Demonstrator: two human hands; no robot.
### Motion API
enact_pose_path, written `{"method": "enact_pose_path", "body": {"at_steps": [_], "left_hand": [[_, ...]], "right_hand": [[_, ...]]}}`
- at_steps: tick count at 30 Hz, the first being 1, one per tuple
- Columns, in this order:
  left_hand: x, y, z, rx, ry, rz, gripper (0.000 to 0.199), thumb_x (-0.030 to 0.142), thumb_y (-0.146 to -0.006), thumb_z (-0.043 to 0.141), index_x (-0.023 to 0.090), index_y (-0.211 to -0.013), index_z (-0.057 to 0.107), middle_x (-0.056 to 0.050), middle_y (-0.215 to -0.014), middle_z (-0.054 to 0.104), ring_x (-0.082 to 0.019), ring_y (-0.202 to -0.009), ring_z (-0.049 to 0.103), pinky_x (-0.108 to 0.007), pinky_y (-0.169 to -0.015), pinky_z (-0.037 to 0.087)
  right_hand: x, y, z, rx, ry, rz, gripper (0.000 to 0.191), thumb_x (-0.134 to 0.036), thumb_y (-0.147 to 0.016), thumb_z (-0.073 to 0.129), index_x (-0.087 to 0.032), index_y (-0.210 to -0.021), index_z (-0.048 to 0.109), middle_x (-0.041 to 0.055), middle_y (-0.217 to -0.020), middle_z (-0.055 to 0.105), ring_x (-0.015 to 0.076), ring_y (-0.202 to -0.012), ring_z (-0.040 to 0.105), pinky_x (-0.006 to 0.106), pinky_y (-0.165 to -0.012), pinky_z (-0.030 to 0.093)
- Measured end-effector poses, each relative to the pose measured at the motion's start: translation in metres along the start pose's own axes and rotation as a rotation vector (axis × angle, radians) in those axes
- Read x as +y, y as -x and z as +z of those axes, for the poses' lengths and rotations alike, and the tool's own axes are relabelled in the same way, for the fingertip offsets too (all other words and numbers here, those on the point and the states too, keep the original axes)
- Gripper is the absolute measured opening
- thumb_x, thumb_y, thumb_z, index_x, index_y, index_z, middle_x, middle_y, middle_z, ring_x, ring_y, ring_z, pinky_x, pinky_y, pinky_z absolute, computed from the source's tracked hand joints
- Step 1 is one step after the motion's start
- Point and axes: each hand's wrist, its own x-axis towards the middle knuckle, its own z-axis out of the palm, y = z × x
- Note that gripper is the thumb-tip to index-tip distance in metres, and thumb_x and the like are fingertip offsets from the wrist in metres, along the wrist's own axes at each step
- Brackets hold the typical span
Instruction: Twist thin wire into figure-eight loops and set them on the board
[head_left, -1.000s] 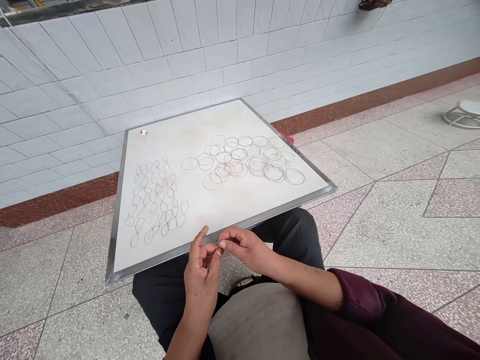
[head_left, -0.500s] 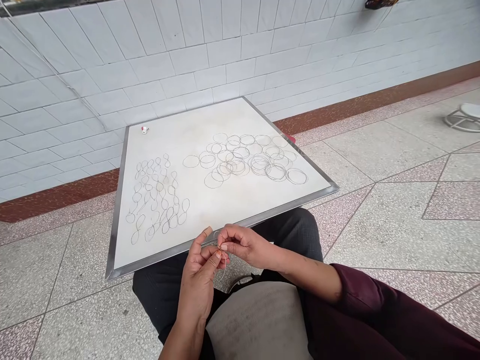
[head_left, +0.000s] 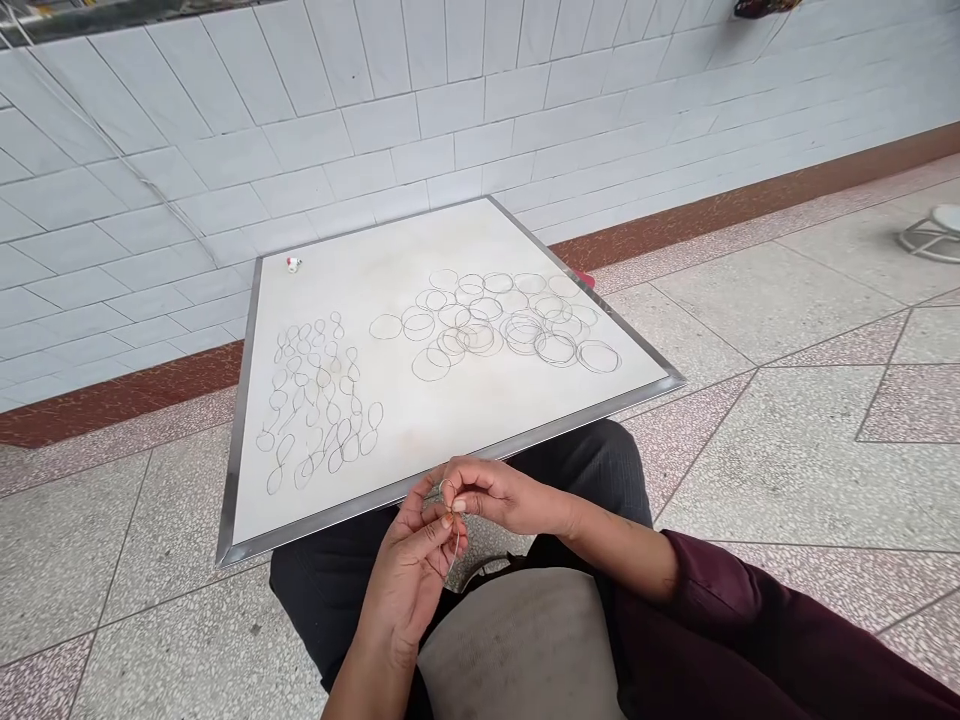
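Note:
A thin wire loop (head_left: 456, 548) is pinched between my two hands, over my lap at the table's near edge. My left hand (head_left: 412, 555) grips it between thumb and forefinger from the left. From the right, my right hand (head_left: 495, 497) pinches the same wire, its fingertips touching those of the left. Part of the loop hangs below the fingers; a small curve shows above them, and the rest is hidden. Several wire figure-eights (head_left: 349, 440) lie on the left of the white table (head_left: 420, 450). Several round wire rings (head_left: 555, 350), many overlapping, are spread over its right half.
A small white and red object (head_left: 293, 265) sits at the table's far left corner. Behind the table stands a white tiled wall (head_left: 420, 120). A white round stool (head_left: 937, 230) is on the speckled floor (head_left: 810, 450) at far right.
Both hands have shifted slightly right and down in view, still pinching the wire. My left forefinger, raised before, is now bent in toward the right hand.

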Motion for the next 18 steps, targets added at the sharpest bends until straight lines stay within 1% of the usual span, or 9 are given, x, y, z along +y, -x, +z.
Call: {"method": "enact_pose_path", "body": {"at_steps": [2,4,5,7,10,13,18], "left_hand": [[-0.0004,0.0016,0.0012,0.042,-0.121,0.108,0.065,0.023,-0.076,0.077,0.022,-0.135,0.049,0.001,-0.075,0.067,-0.012,-0.069,0.060,-0.025,-0.068,0.046],[-0.0011,0.0032,0.0021,0.082,-0.241,0.236,0.069,0.027,-0.081,0.073,0.024,-0.142,0.040,0.002,-0.074,0.068,-0.013,-0.071,0.061,-0.027,-0.070,0.046],[-0.0015,0.0039,0.0025,0.098,-0.290,0.286,0.070,0.028,-0.082,0.072,0.024,-0.143,0.038,0.003,-0.074,0.067,-0.014,-0.071,0.060,-0.027,-0.070,0.046],[-0.0021,0.0053,0.0032,0.119,-0.360,0.343,0.070,0.031,-0.083,0.071,0.025,-0.143,0.037,0.005,-0.071,0.065,-0.014,-0.069,0.059,-0.028,-0.069,0.046],[-0.0028,0.0065,0.0039,0.129,-0.403,0.372,0.069,0.034,-0.084,0.070,0.026,-0.144,0.036,0.005,-0.071,0.063,-0.013,-0.065,0.058,-0.028,-0.068,0.047],[-0.0038,0.0063,0.0038,0.126,-0.399,0.381,0.068,0.034,-0.085,0.069,0.027,-0.144,0.036,0.004,-0.077,0.065,-0.014,-0.068,0.059,-0.029,-0.070,0.049],[-0.0048,0.0053,0.0037,0.106,-0.371,0.383,0.067,0.032,-0.085,0.068,0.028,-0.144,0.036,0.003,-0.081,0.067,-0.015,-0.072,0.061,-0.030,-0.072,0.051]], "right_hand": [[0.0016,0.0004,0.0010,0.032,0.003,0.025,0.026,-0.044,-0.096,0.052,-0.018,-0.094,0.052,-0.0002,-0.078,0.060,0.0132,-0.072,0.062,0.031,-0.071,0.052],[0.0016,0.0008,0.0025,0.066,0.027,0.044,0.028,-0.045,-0.096,0.052,-0.017,-0.096,0.053,-0.0002,-0.078,0.059,0.0131,-0.073,0.061,0.031,-0.072,0.051],[0.0011,0.0009,0.0034,0.080,0.042,0.049,0.028,-0.045,-0.096,0.052,-0.017,-0.097,0.054,0.0002,-0.079,0.060,0.0131,-0.074,0.061,0.031,-0.073,0.051],[0.0000,0.0011,0.0051,0.090,0.061,0.052,0.028,-0.045,-0.095,0.055,-0.017,-0.097,0.055,0.0008,-0.080,0.061,0.0133,-0.075,0.062,0.031,-0.074,0.050],[-0.0001,0.0012,0.0074,0.139,0.100,0.054,0.025,-0.042,-0.093,0.058,-0.018,-0.095,0.056,-0.0002,-0.078,0.062,0.0129,-0.071,0.061,0.029,-0.070,0.049],[0.0017,0.0013,0.0092,0.230,0.183,0.066,0.023,-0.041,-0.092,0.059,-0.019,-0.092,0.057,-0.0011,-0.077,0.060,0.0118,-0.068,0.058,0.026,-0.066,0.046],[0.0026,0.0015,0.0098,0.320,0.316,0.038,0.023,-0.042,-0.093,0.058,-0.019,-0.090,0.060,0.0011,-0.085,0.058,0.0127,-0.074,0.056,0.026,-0.068,0.045]]}}
